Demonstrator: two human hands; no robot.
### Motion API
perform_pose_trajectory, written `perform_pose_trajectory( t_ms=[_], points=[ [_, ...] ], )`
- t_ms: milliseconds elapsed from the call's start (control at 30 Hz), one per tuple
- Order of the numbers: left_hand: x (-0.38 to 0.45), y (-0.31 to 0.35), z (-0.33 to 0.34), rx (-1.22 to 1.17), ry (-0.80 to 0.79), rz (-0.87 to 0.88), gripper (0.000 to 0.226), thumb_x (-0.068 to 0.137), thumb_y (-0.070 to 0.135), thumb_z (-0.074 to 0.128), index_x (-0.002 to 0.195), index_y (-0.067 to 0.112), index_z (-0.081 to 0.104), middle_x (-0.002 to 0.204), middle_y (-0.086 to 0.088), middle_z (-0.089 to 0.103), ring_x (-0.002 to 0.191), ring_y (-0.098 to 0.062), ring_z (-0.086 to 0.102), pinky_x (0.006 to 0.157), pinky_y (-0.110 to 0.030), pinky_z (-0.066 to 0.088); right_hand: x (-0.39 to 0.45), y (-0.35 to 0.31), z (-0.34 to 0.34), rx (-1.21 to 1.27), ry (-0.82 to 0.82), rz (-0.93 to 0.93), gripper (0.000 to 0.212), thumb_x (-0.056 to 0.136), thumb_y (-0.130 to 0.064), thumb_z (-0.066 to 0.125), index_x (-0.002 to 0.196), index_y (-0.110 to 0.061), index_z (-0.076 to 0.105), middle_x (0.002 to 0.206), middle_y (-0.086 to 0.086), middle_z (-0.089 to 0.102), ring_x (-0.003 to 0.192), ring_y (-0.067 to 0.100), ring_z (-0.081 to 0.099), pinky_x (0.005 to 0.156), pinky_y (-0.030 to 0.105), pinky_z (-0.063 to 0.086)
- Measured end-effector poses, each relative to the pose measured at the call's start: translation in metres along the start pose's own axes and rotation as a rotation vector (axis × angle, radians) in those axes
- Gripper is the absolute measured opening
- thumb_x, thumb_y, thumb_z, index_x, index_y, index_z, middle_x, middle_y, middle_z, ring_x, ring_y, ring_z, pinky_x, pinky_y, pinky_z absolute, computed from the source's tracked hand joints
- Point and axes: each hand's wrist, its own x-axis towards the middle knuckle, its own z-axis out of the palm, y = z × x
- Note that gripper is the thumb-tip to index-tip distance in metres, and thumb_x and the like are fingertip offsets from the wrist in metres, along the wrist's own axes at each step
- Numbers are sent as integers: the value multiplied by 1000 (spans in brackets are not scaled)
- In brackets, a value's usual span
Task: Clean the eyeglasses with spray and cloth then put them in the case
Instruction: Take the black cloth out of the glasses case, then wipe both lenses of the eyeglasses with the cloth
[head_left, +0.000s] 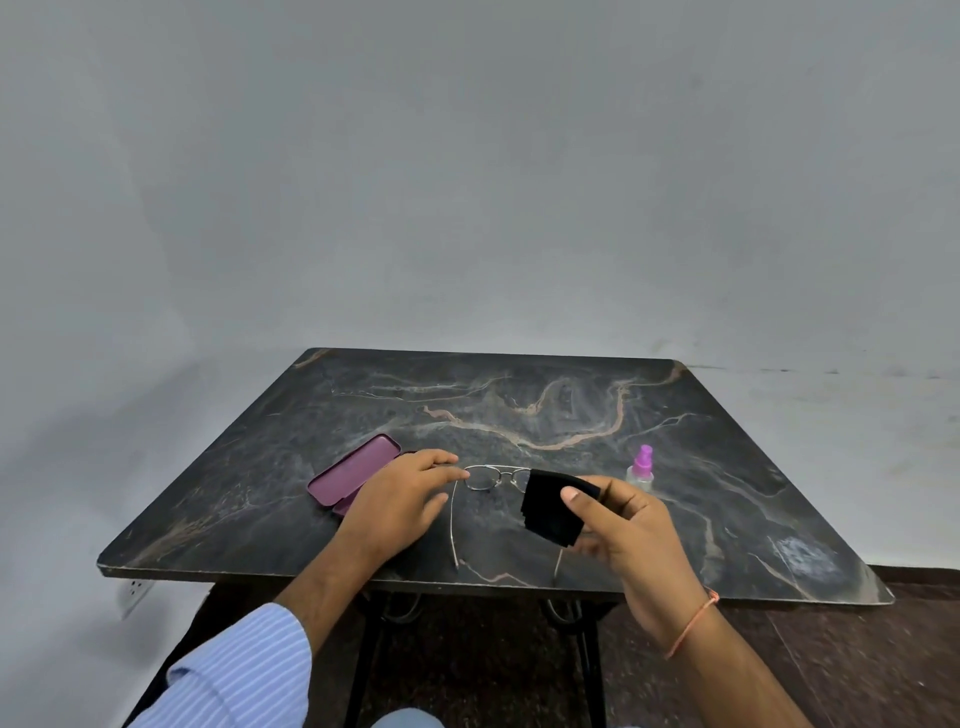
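Nearest the camera, a blue striped sleeve (244, 670) covered the left forearm, while the right wrist wore a thin orange thread (693, 623). Just beyond, over the front edge of the dark marbled tabletop (571, 405), the right hand (631, 530) pinched a folded black cloth (553, 512) between thumb and fingers, lifted clear of the surface. And the left hand (402, 499) lay flat with its fingers loose and spread, gripping nothing, its fingertips (460, 474) touching the left corner of the eyeglasses (491, 478)! Those glasses sat on the tabletop between the two hands, temples unfolded and pointing back toward the person, the right lens hidden behind the cloth. Left of them, partly under the left hand, the mauve case (353, 470) lay open; what showed of its inside held nothing. Farther right, well apart from the case, the small clear spray bottle (641, 470) with its purple top stood upright just beyond the right hand.
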Motion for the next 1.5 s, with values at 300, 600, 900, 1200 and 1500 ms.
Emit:
perform_pose_trajectory(
  t_ms=[300, 600, 900, 1200, 1500],
  points=[
    [10, -10, 13, -95, 49, -1, 39, 97, 31, 89, 135, 35, 81, 131, 15, 83, 110, -3, 79, 89, -12, 55, -12, -2, -7, -30, 28, -36, 21, 88, -27, 83, 106, -15, 84, 107, 17, 84, 104, 42, 79, 75, 40, 64],
    [25, 7, 16, -146, 158, 5, 12, 101, 21, 85, 112, 16, 89, 103, 5, 87, 90, -10, 81, 80, -32, 68, -25, 3, -15, -8, -26, -28, 26, 88, -29, 84, 108, -12, 83, 111, 22, 82, 107, 46, 78, 84, 48, 65],
    [47, 23, 17, -154, 225, 8, 9, 105, 16, 79, 110, 11, 84, 96, 1, 80, 86, -16, 74, 77, -40, 66, -39, 12, -10, -105, -139, 97, 26, 84, -29, 88, 99, -8, 83, 85, 24, 74, 74, 26, 72, 63, 36, 61],
    [45, 25, -3, -236, 396, -63, 2, 108, 11, 74, 107, 10, 76, 102, 0, 73, 84, -16, 71, 66, -33, 62, -8, 27, -3, -150, -19, 252, 13, 101, -14, 75, 99, -8, 85, 83, 10, 82, 65, 16, 75, 55, 28, 63],
    [23, 30, 4, -363, 576, -173, 3, 108, 17, 70, 108, 14, 72, 102, 18, 64, 96, 0, 69, 72, -7, 54, 33, 28, 17, 298, -29, 332, 18, 95, -8, 77, 111, -1, 81, 112, 22, 82, 89, 25, 78, 84, 38, 69]
  ],
)
